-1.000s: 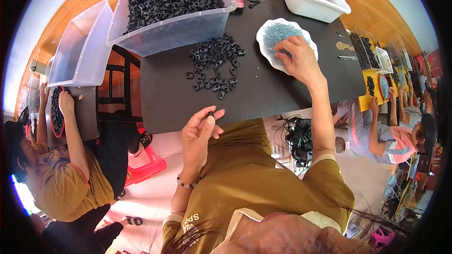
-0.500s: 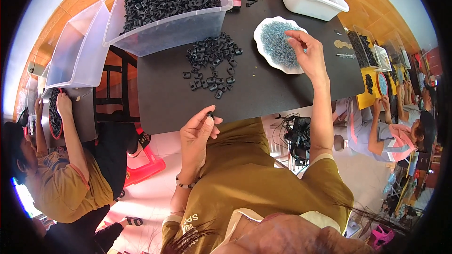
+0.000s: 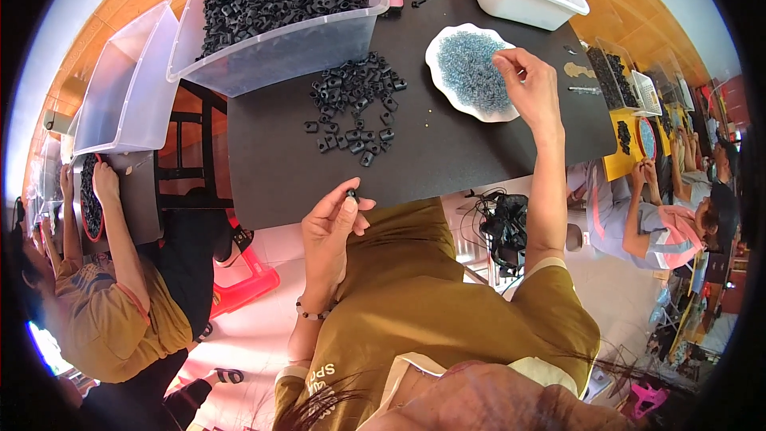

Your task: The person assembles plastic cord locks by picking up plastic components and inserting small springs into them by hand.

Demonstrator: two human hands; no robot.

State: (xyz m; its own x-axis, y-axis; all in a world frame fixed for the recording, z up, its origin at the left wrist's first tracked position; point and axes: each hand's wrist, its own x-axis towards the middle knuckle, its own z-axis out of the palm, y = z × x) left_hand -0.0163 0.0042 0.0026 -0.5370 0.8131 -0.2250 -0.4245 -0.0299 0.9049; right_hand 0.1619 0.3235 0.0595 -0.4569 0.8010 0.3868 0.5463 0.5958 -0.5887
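My left hand [image 3: 329,227] is in front of the table's near edge, pinching a small black plastic part [image 3: 352,193] between thumb and forefinger. My right hand [image 3: 536,96] is over the right side of a white scalloped plate [image 3: 440,82]. Its thumb and forefinger are pressed together; whatever may be between them is too small to make out. Many tiny bluish clear pieces [image 3: 471,68] cover the plate. Left of the plate, a loose heap of black plastic parts [image 3: 355,92] is spread on the dark table [image 3: 447,152].
A large clear bin [image 3: 279,64] full of black parts stands at the back left. A white tub [image 3: 523,9] with some black parts is at the back right. Beside it lie small scraps [image 3: 580,72]. Co-workers sit at tables on the left [image 3: 128,303] and right [image 3: 638,215].
My right hand has shifted a little right over the plate, and its thumb and forefinger have come together. The left hand keeps its hold on the black part. The whole view has shifted slightly.
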